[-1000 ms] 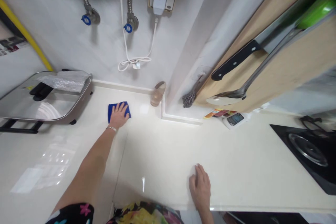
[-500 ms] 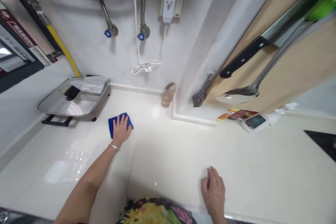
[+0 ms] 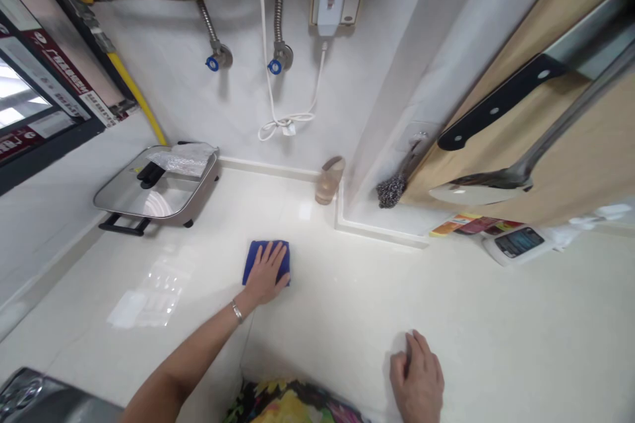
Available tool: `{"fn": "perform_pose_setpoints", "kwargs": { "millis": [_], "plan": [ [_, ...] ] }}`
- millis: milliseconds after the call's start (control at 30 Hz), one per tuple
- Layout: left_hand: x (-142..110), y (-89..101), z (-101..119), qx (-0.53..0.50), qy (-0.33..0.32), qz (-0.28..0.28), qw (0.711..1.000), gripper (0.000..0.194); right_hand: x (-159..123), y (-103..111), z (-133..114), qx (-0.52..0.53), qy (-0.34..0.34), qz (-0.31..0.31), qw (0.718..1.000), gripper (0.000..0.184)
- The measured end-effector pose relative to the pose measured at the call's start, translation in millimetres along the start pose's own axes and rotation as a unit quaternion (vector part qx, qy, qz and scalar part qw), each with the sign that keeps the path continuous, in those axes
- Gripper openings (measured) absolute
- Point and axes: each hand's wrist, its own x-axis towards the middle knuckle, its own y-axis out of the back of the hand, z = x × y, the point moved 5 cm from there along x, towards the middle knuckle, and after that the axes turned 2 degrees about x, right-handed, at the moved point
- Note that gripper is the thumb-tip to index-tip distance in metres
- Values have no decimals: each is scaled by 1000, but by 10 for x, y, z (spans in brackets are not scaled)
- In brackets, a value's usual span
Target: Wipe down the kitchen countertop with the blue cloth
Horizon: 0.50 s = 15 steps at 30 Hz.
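Note:
My left hand (image 3: 265, 274) lies flat with spread fingers on a folded blue cloth (image 3: 253, 256), pressing it against the pale, glossy countertop (image 3: 327, 317). Part of the cloth is hidden under the palm. A bracelet circles the left wrist. Lower right, my right hand (image 3: 419, 373) rests on the counter, its fingers together and loosely curled. Nothing shows between its thumb and forefinger; the underside of that hand is out of sight.
An electric pan with a glass lid (image 3: 153, 185) stands at the left. A brownish cup (image 3: 330, 182) is by the wall corner. A white bottle (image 3: 518, 243) lies at the right, below a hanging knife (image 3: 501, 106) and turner (image 3: 486, 188). A steel appliance (image 3: 44, 396) occupies the lower left.
My left hand has slid the blue cloth to the right and nearer to me across the counter. The right hand keeps its curled pose on the counter. The view has shifted slightly.

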Motion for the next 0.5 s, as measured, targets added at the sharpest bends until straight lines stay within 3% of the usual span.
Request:
{"fn": "perform_pose_setpoints", "kwargs": {
  "millis": [233,500],
  "plan": [
    [690,-91,-168,25,4,10,1000,60,32,40,-59,-2,-32,12,999,46],
    [1646,-163,-363,28,32,52,998,57,31,-36,58,-31,17,13,999,47]
  ]
}}
